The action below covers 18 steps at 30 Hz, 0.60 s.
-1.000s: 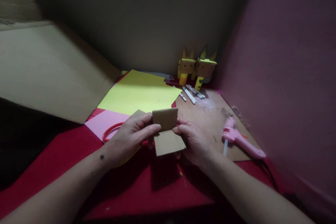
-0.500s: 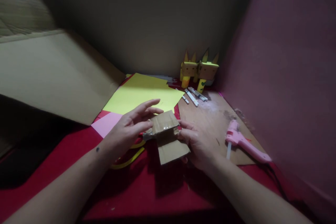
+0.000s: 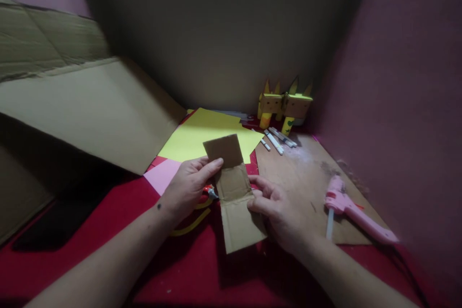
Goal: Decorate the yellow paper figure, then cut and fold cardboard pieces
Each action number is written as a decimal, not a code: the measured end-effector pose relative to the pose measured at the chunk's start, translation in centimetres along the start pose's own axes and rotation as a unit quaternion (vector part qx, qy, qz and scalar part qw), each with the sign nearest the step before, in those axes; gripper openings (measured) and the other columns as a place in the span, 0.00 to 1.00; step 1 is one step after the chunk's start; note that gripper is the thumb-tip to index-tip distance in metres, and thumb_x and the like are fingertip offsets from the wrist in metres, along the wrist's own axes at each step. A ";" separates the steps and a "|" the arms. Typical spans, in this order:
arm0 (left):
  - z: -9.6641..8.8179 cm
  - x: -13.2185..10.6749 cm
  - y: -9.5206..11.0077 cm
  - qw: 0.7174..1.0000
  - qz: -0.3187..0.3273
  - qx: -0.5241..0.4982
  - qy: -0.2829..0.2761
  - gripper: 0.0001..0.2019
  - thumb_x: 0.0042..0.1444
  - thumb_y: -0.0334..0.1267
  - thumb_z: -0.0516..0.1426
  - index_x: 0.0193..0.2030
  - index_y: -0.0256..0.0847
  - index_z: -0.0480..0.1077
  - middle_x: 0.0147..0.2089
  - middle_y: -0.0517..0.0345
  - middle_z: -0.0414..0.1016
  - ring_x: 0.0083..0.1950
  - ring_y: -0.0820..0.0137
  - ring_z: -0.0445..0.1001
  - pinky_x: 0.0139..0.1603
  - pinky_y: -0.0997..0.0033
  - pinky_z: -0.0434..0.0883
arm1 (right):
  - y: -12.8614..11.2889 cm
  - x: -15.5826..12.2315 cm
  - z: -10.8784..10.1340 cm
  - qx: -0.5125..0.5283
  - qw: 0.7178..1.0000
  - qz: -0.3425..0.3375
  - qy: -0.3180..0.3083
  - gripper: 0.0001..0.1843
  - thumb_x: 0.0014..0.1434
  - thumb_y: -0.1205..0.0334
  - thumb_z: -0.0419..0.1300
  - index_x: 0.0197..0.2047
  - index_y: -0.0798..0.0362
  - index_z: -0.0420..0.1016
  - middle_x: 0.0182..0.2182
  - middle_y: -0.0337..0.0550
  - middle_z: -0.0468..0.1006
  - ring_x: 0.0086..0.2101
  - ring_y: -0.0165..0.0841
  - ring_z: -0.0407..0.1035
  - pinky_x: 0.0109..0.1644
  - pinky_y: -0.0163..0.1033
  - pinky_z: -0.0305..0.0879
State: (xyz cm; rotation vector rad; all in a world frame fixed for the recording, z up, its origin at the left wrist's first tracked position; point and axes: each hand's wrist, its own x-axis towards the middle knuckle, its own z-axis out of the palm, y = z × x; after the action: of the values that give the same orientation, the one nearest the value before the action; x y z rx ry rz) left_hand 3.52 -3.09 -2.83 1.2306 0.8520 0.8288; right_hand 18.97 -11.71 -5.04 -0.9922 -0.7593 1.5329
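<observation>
A creased strip of brown cardboard (image 3: 236, 185) is held up over the red cloth, its panels opened out into a long piece with two fold lines. My left hand (image 3: 193, 180) pinches its upper left edge, thumb on the front and fingers behind. On the right edge, near the lower fold, my right hand (image 3: 276, 207) grips it between thumb and fingers. Just behind the strip, a tool with yellow handles (image 3: 191, 224) and a red part lies on the cloth, partly hidden by my left hand and the cardboard.
A pink glue gun (image 3: 337, 197) with a glue stick rests on a brown board (image 3: 299, 168) at right. Several markers (image 3: 274, 142) and two cardboard animal figures (image 3: 298, 106) are behind. Yellow paper (image 3: 198, 130), pink paper (image 3: 162, 175) and a large cardboard box (image 3: 90, 106) are left.
The cardboard has gone from folded to nearly flat, its top panel swung upward. My left hand has closed on its upper edge. The view has shifted slightly.
</observation>
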 end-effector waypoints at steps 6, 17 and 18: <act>-0.6 0.2 -0.4 1.000 -0.015 -0.005 -0.020 0.18 0.54 0.49 0.62 0.44 0.37 0.76 0.36 0.50 0.82 0.33 0.66 0.79 0.35 0.68 0.75 | 0.4 0.1 -0.1 0.009 1.000 0.015 -0.001 0.24 0.41 0.70 0.61 0.45 0.50 0.70 0.21 0.30 0.72 0.20 0.26 0.62 0.29 0.34 0.59; -0.7 0.4 -0.5 0.999 0.000 0.047 -0.013 0.17 0.55 0.50 0.61 0.41 0.38 0.76 0.32 0.55 0.79 0.29 0.71 0.73 0.36 0.67 0.73 | 0.6 0.2 0.0 -0.018 1.000 0.018 -0.013 0.25 0.40 0.70 0.60 0.45 0.51 0.71 0.19 0.29 0.71 0.17 0.24 0.55 0.22 0.32 0.46; -0.7 0.4 -0.5 0.999 0.002 0.052 -0.013 0.17 0.55 0.50 0.60 0.41 0.38 0.76 0.31 0.55 0.79 0.29 0.71 0.73 0.36 0.67 0.73 | 0.6 0.2 0.0 -0.020 1.000 0.018 -0.012 0.25 0.41 0.70 0.61 0.45 0.51 0.71 0.19 0.29 0.71 0.17 0.23 0.55 0.22 0.32 0.47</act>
State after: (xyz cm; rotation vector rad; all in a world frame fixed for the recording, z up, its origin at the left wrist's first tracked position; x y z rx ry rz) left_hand 3.10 -2.53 -3.47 1.3326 0.8819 0.7788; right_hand 18.65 -11.63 -5.63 -1.0238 -0.7947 1.5677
